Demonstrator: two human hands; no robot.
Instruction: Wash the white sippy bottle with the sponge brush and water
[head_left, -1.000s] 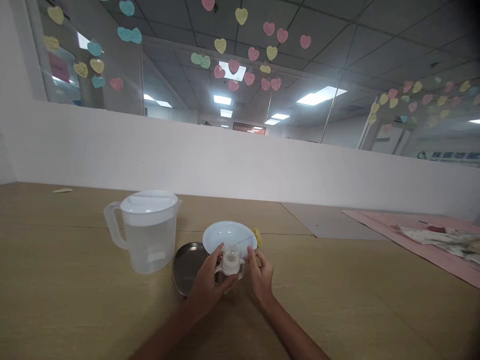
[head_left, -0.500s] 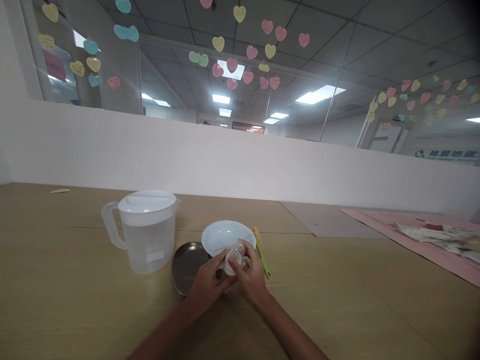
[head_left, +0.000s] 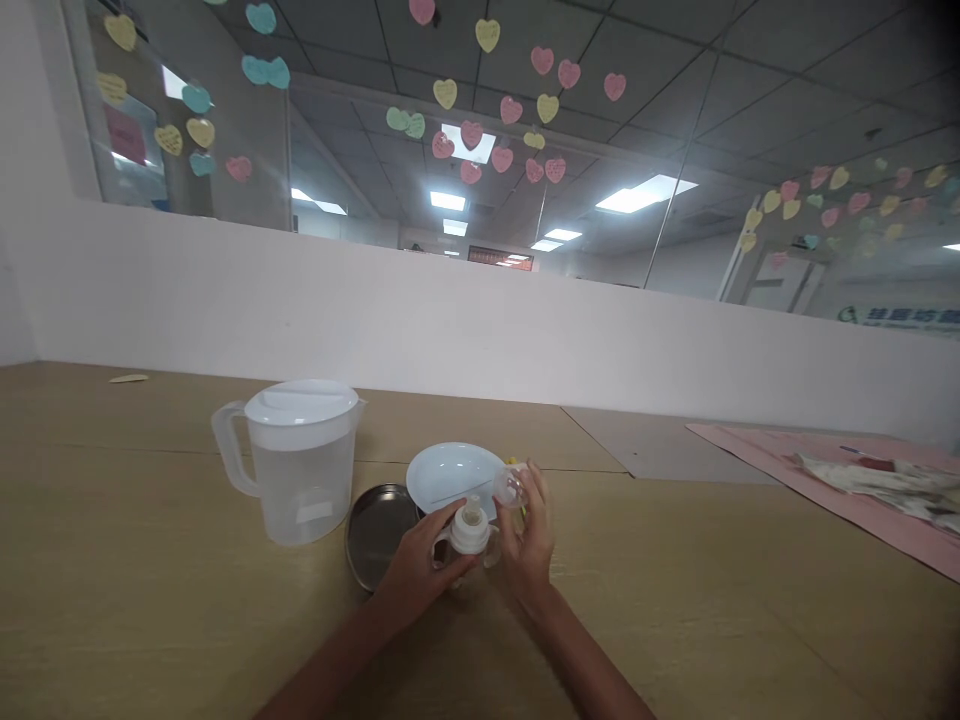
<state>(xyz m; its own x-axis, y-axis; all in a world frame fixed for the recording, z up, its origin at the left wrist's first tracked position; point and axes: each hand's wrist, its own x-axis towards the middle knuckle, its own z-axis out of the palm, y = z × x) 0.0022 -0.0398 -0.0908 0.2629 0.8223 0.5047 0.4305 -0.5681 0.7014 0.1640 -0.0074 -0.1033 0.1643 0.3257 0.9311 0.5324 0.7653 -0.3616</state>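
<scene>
My left hand [head_left: 424, 555] is wrapped round a baby bottle [head_left: 469, 532] with a white collar, a clear teat and side handles. The bottle's lower part is hidden. To the right and a little higher, my right hand [head_left: 528, 535] pinches a clear domed bottle cap [head_left: 510, 487], apart from the bottle. Just behind them lies a white bowl [head_left: 442, 468] with a thin rod in it. A dark metal dish [head_left: 376, 535] sits left of the bottle, partly behind my left hand. A yellow-headed brush is mostly covered by my right hand.
A lidded plastic jug [head_left: 304, 480] with water stands on the table to the left. At the far right, a pink cloth [head_left: 765, 455] carries whitish items. A grey mat [head_left: 652, 445] lies by the back wall, under a window with heart-shaped notes.
My right hand has lifted the clear cap off the bottle and moved it up and right, baring the teat. My left hand keeps its hold on the bottle.
</scene>
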